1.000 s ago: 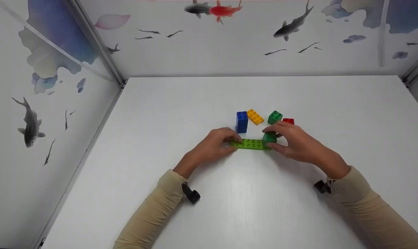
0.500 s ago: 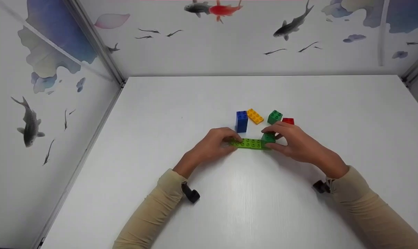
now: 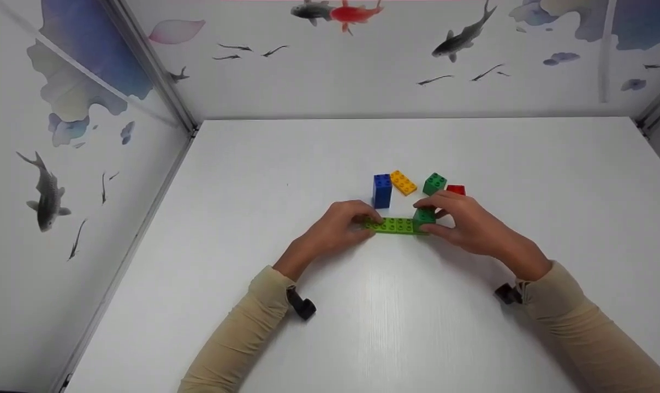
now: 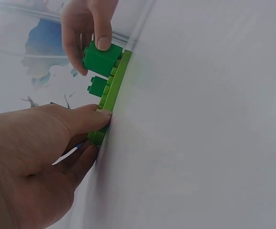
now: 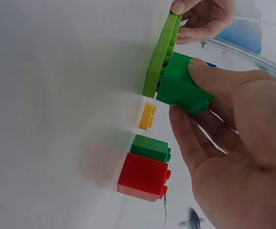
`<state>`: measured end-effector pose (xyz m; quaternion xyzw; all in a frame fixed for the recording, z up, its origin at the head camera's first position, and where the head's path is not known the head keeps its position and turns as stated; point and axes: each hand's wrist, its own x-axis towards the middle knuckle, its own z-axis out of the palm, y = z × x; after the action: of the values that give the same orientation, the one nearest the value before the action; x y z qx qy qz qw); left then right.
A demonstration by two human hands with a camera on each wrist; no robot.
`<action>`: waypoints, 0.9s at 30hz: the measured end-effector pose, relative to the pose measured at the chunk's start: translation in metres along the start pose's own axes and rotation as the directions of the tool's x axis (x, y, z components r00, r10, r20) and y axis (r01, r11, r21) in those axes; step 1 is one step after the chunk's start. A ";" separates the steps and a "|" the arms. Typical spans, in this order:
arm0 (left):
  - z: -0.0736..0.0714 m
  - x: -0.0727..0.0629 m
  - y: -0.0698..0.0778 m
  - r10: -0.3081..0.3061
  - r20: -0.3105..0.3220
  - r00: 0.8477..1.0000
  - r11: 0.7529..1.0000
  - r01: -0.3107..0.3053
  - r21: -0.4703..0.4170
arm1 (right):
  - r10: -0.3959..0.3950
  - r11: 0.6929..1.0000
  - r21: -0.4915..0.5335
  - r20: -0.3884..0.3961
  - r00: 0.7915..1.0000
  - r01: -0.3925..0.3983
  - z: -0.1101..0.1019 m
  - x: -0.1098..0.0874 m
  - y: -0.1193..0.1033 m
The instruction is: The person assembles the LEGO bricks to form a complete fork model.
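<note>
A long light-green building-block plate (image 3: 396, 225) lies on the table, its studs up. My left hand (image 3: 345, 229) pinches its left end between thumb and fingers. At the right end, a dark green block (image 5: 178, 78) is held by my right hand (image 3: 469, 225), thumb on one side and fingers on the other. In the right wrist view the block's underside sits right at the plate's studs, with a narrow gap showing along it. From the left wrist side, the same dark green block (image 4: 101, 58) stands over the plate's far end.
Behind the plate stand a tall blue block (image 3: 382, 191), a flat yellow brick (image 3: 403, 183) and a second green block (image 3: 434, 184). A red block (image 5: 143, 176) is beside that green one, partly covered by my right hand in the head view. Printed walls border the white table (image 3: 286, 164).
The dark green block has shifted very slightly left over the plate's right end. My left hand and the other blocks stay where they were.
</note>
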<state>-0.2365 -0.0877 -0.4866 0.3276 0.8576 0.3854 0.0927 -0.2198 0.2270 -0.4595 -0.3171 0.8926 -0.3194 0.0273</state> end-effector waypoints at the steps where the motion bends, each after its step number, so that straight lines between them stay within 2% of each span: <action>1: 0.000 0.000 0.000 0.002 0.000 1.000 1.000 -0.002 0.001 | 0.002 1.000 -0.002 0.001 1.000 -0.002 0.000 0.000 0.000; 16: 0.000 -0.002 0.001 0.008 -0.011 1.000 1.000 -0.008 0.001 | 0.011 0.999 -0.033 -0.019 1.000 -0.012 0.004 -0.002 -0.003; 27: 0.001 -0.002 0.002 -0.014 -0.016 1.000 1.000 0.014 -0.006 | 0.036 0.999 -0.021 0.017 0.999 -0.035 -0.002 0.002 -0.004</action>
<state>-0.2331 -0.0873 -0.4860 0.3181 0.8595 0.3899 0.0894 -0.2196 0.2247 -0.4559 -0.3041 0.9010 -0.3070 0.0373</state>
